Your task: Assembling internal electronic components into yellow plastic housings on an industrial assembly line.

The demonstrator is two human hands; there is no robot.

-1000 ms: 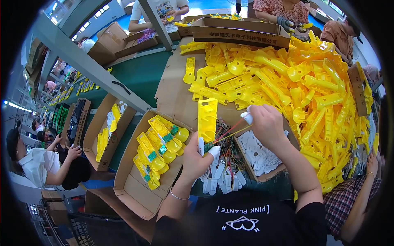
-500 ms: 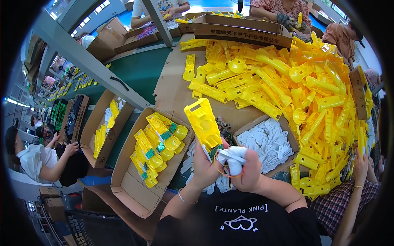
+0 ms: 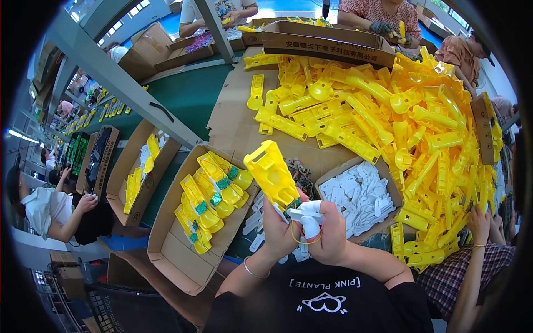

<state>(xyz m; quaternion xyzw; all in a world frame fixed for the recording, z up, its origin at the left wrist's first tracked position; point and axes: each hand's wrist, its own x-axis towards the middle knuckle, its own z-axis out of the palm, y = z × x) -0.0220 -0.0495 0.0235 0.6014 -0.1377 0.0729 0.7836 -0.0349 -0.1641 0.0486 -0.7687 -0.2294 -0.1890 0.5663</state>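
My left hand (image 3: 277, 235) is closed round the lower end of a yellow plastic housing (image 3: 272, 173), which points up and away with its hollow side showing. A small green circuit board (image 3: 292, 205) sits at that lower end. My right hand (image 3: 332, 240), with white coverings on its fingertips, is closed on a white plastic piece (image 3: 303, 214) against the board end. Thin red and yellow wires (image 3: 306, 242) loop below the fingers. Exactly how the white piece meets the housing is hidden by my fingers.
A cardboard box (image 3: 172, 265) on the left holds several yellow housings with green boards. To the right stands a box of white plastic parts (image 3: 361, 194). A large heap of yellow housings (image 3: 422, 127) spreads beyond. At the right edge a co-worker's hand (image 3: 478, 225) reaches into the heap.
The yellow housing has tilted and shifted slightly left and down in my left hand. My right hand stays at its lower end, shifted slightly left, with the wires hanging a little lower.
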